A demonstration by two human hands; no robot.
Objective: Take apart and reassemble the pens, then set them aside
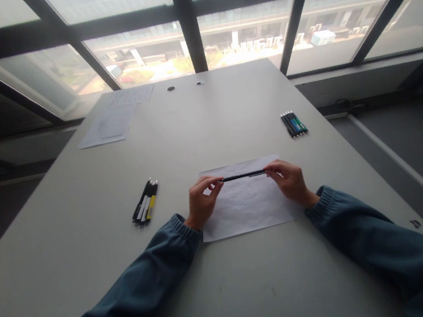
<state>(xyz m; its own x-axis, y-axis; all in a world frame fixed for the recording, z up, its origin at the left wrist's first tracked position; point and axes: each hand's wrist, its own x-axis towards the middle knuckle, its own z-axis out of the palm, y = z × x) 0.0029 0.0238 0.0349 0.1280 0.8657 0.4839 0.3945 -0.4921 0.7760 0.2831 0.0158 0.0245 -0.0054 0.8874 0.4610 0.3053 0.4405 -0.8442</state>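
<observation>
A black pen (243,175) is stretched level between my two hands, above a white sheet of paper (246,210). My left hand (203,198) pinches its left end between thumb and fingers. At the other end, my right hand (288,180) grips the pen the same way, near its clip. Left of my left hand lies a group of pens (145,203), black with white and yellow parts. Beyond my right hand, a neat row of pens (294,123) in black, blue and green rests on the table.
The white table (208,128) reaches to the windows. Papers (109,122) lie at its far left. Two round holes, one of them a dark-centred hole (171,89), are near the far edge. A small dark mark (415,224) is by the right edge.
</observation>
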